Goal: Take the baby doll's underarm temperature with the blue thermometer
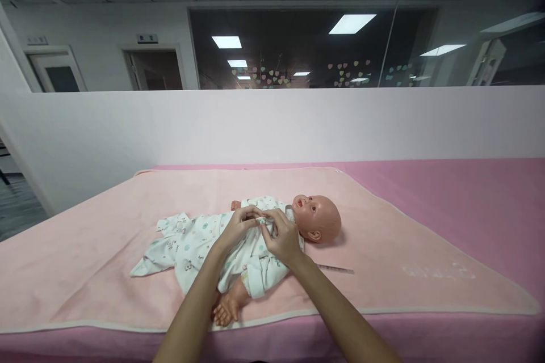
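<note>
The left hand [238, 226] and the right hand [281, 236] both pinch the baby suit [187, 247] at the chest of the doll [320, 216], which lies on its back on a pink blanket [106, 249] whose pale writing [438, 271] is too faint to read.

A surface covered in deep pink [468, 198] carries a paler pink blanket [106, 249], spread under the left hand [237, 227] and right hand [281, 236]; a baby doll [193, 244] lies beneath them, and a thin rod [336, 268] lies just right of the right wrist
</note>
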Demonstrator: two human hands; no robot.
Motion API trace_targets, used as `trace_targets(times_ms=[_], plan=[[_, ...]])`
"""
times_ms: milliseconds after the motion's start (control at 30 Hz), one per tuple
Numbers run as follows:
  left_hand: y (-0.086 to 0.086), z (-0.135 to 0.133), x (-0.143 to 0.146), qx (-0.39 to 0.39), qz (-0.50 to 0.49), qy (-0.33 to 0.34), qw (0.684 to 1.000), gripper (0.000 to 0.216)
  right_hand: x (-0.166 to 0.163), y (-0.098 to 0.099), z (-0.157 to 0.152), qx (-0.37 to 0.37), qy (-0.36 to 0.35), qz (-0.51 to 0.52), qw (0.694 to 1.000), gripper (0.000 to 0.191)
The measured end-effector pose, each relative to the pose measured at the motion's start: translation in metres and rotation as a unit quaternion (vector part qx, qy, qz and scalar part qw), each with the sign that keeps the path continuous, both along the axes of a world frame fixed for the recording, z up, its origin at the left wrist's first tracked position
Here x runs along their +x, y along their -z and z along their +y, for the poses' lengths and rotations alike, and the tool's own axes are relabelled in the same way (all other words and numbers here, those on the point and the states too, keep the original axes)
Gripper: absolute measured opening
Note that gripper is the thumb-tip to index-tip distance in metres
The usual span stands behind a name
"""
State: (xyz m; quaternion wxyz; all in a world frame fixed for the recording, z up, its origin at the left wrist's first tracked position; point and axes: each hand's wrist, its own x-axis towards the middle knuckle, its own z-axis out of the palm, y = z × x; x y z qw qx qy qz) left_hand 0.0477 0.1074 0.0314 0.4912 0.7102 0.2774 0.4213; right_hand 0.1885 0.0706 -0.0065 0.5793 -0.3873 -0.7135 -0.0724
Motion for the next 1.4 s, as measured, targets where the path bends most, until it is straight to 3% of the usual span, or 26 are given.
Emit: trace_targets(times_ms=[133, 267, 400, 500, 567, 700, 867, 1167, 1400], plan=[[-0.002, -0.002, -0.001, -0.018, 0.023, 0.024, 0.999, 0.010, -0.001, 0.001, 0.000, -0.007, 0.003, 0.009, 1.000, 0.017], [-0.006, -0.009, -0.008, -0.013, 0.041, 0.047, 0.998, 0.022, -0.001, 0.002, 0.000, -0.005, -0.002, 0.007, 1.000, 0.016], [-0.007, -0.027, -0.035, 0.019, 0.098, 0.043, 0.994, 0.040, 0.001, 0.003, 0.003, 0.011, 0.034, 0.015, 0.999, 0.025], [0.002, -0.042, -0.057, 0.037, 0.150, -0.024, 0.988, 0.042, -0.002, 0.002, 0.001, 0.025, 0.061, 0.028, 0.997, 0.031], [0.012, -0.049, -0.063, 0.071, 0.156, -0.077, 0.982, 0.039, -0.007, -0.001, -0.002, 0.019, 0.024, -0.015, 0.999, 0.029], [0.026, -0.054, -0.051, 0.163, 0.157, -0.188, 0.956, 0.029, -0.022, -0.009, -0.011, -0.043, -0.025, -0.123, 0.991, 0.017], [0.032, -0.057, -0.040, 0.255, 0.204, -0.255, 0.910, 0.022, -0.026, -0.011, -0.015, -0.100, -0.018, -0.087, 0.991, 0.010], [0.036, -0.066, -0.033, 0.390, 0.313, -0.318, 0.806, 0.024, -0.021, -0.008, -0.016, -0.088, -0.035, -0.061, 0.994, 0.016], [0.039, -0.064, -0.032, 0.390, 0.325, -0.311, 0.804, 0.020, -0.023, -0.009, -0.019, -0.093, -0.021, -0.069, 0.993, 0.012]])
